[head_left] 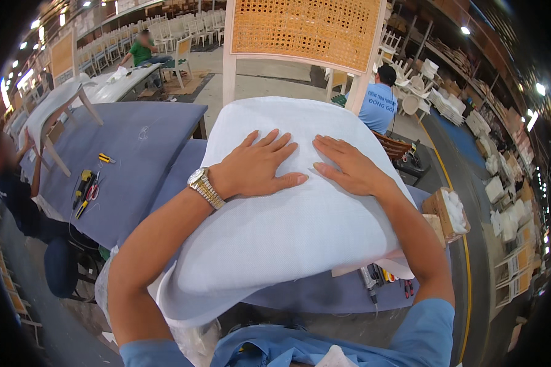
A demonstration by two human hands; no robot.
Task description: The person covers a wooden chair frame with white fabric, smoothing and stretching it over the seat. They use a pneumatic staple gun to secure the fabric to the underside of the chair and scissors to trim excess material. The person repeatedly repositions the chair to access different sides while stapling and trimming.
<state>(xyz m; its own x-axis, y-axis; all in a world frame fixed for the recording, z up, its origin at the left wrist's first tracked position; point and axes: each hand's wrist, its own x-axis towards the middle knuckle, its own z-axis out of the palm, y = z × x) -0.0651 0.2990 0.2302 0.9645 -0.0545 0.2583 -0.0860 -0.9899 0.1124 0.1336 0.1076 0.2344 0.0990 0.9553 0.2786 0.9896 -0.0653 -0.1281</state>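
Note:
Both my palms rest on a pale blue-white fabric (275, 244) spread over the seat of a chair. My left hand (257, 162) lies flat with its fingers spread, and a metal watch (206, 186) circles that wrist. Across from it, my right hand (346, 165) also lies flat, fingers stretched toward the chair's back. Neither hand grips anything. The cloth hangs loose over the seat's near edge. Beyond the seat rises the light wooden chair back with a woven cane panel (306, 30).
A grey-blue padded table (128, 153) carries a yellow-black tool (82, 188), scissors (93, 192) and another chair (61, 116), beside which a person stands. More hand tools (373, 280) lie under the seat's right side. A cardboard box (445, 214) stands at right. Other people work farther off.

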